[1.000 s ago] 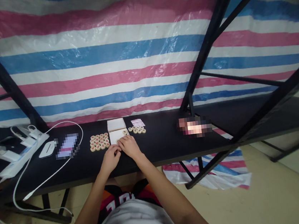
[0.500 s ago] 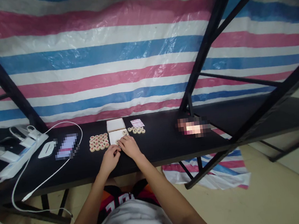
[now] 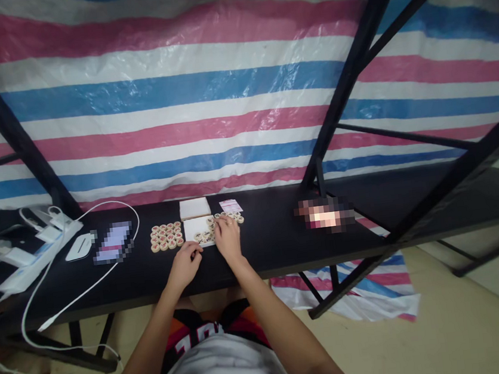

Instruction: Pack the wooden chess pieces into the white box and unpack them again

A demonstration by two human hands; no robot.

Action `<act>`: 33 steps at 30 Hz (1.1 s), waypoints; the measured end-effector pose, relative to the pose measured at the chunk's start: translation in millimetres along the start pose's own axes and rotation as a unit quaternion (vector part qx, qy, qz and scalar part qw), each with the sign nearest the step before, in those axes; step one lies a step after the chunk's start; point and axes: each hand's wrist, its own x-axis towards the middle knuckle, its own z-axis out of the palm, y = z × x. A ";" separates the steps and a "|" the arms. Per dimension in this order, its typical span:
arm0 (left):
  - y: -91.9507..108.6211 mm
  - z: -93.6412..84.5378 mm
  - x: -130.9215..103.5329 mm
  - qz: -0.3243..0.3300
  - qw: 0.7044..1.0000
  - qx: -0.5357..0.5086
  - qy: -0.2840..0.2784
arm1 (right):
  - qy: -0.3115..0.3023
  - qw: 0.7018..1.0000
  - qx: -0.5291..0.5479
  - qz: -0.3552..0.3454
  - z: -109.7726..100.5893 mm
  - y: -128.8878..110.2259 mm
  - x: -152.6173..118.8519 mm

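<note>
An open white box on the black table holds several round xiangqi pieces, mostly toward its right and front. To its left, red-marked xiangqi pieces stand in neat rows. Dark-marked xiangqi pieces lie to the right of the box, partly covered by my right hand. That hand is closed, fingertips pointing down at the box's right edge; anything in them is hidden. My left hand rests curled at the front left edge of the box, and its fingers hide whatever they might hold.
A white box lid lies behind the box, beside a pinkish paper slip. Leftward are a blurred-out phone, a white device, a power strip and a looping white cable. Black frame posts flank the table.
My right hand has moved right, from over the front of the box to its right edge, uncovering pieces inside. My left hand stays nearly in place.
</note>
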 end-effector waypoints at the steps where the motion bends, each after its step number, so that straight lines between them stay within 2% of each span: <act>1: 0.4 -0.3 -0.3 0.001 1.000 -0.001 -0.002 | 0.004 1.000 -0.005 0.008 -2.4 5.9 2.1; 3: 0.9 -1.0 -0.7 0.004 1.000 -0.004 -0.005 | -0.008 1.000 -0.028 0.009 -6.8 19.3 5.9; 6: 1.2 -1.8 -0.9 0.003 1.000 -0.005 -0.002 | -0.059 0.995 -0.077 -0.005 -9.8 36.2 7.7; 9: 0.7 -2.0 -0.6 0.005 1.000 -0.005 0.003 | -0.110 0.987 -0.114 -0.004 -7.5 42.8 5.2; 11: 0.2 -2.0 -0.3 0.005 1.000 -0.005 0.001 | -0.120 0.985 -0.127 -0.002 -5.0 42.7 3.8; 18: 1.1 -2.7 0.2 -0.005 1.000 0.008 -0.001 | -0.116 0.984 -0.136 -0.004 -4.1 39.5 4.4; 24: 2.4 -2.2 0.0 -0.027 0.999 0.015 0.032 | -0.097 0.986 -0.139 0.004 -7.1 37.3 3.5; 29: 3.7 -2.8 -0.1 -0.027 0.999 0.005 0.029 | -0.110 0.985 -0.134 0.009 -13.0 33.7 5.2; 33: 2.7 -4.0 0.9 -0.030 0.998 -0.002 0.049 | -0.060 0.994 -0.076 -0.046 -16.3 20.7 9.1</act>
